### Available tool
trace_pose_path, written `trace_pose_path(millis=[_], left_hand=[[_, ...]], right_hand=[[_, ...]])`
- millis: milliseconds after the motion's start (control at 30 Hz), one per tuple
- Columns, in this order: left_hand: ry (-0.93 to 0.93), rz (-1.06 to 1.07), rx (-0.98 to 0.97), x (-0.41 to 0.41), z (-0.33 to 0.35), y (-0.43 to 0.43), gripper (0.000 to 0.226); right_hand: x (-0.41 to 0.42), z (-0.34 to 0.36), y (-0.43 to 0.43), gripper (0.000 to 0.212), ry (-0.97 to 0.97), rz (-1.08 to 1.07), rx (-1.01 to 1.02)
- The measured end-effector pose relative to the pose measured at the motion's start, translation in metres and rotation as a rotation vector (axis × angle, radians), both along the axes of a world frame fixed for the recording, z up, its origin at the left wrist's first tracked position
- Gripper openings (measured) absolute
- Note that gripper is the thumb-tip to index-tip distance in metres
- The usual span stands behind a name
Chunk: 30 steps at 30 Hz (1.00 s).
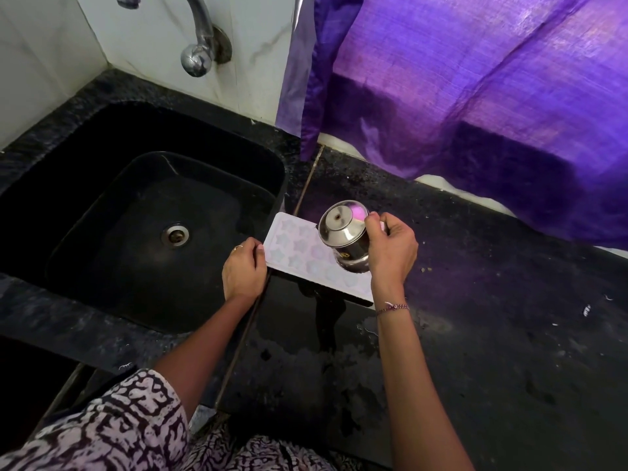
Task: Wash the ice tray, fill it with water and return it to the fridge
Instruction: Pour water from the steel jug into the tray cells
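Observation:
A pale ice tray (299,251) with star-shaped cells lies on the black counter just right of the sink. My left hand (243,271) holds its near left corner, fingers curled over the edge. My right hand (390,249) grips a small steel cup (345,236), tipped on its side over the tray's right half with its bottom facing me. The cup and hand hide part of the tray's right end.
The black sink (112,212) with a metal drain (175,235) fills the left. A chrome tap (200,39) juts from the white tiled wall above it. A purple curtain (475,79) hangs over the back of the wet black counter (475,334).

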State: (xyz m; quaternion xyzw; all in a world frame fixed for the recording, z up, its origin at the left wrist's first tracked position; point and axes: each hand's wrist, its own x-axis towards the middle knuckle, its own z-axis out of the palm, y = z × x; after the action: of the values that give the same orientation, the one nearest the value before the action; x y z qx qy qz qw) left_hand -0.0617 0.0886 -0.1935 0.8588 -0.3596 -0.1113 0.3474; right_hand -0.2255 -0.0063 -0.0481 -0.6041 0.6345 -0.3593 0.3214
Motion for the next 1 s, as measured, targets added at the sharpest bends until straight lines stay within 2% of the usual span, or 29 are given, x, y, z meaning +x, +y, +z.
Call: trace_pose_path(millis=[600, 867, 1000], left_hand=[[-0.007, 0.009, -0.04, -0.001, -0.001, 0.0, 0.015], [-0.001, 0.017, -0.051, -0.001, -0.002, 0.0, 0.016], [-0.001, 0.018, -0.057, 0.0, -0.002, 0.001, 0.016]], right_hand=[[0.029, -0.006, 0.002, 0.047, 0.05, 0.12, -0.085], [0.031, -0.013, 0.003, 0.037, 0.068, 0.119, -0.112], [0.028, -0.012, 0.001, 0.04, 0.06, 0.103, -0.114]])
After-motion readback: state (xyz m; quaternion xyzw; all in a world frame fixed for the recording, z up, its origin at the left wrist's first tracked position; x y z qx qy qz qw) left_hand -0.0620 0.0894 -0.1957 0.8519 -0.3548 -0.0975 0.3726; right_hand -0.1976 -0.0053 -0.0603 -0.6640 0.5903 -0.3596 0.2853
